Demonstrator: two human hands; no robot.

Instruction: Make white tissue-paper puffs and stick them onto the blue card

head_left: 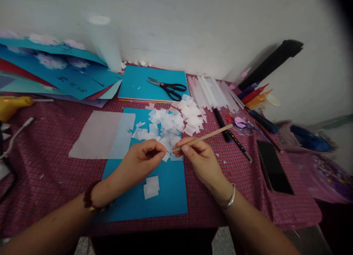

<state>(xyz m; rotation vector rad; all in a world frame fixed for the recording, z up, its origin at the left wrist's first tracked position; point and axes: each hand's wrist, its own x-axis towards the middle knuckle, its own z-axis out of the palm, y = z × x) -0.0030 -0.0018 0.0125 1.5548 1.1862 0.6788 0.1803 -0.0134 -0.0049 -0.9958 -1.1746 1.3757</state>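
Note:
My right hand is closed round a thin wooden stick, which slants up to the right. Its lower end is at my fingertips, close to my left hand. The thumb and fingers of my left hand are pinched together; what they hold is too small to make out. Both hands are above a blue sheet. Many small white paper squares lie heaped just beyond my fingers. Nearer to me, a few overlapping squares rest on the blue sheet.
Black-handled scissors lie on stacked coloured paper. A pale translucent sheet is at left, near a yellow glue gun. Pens, a phone and plastic strips are at right, on the checked tablecloth.

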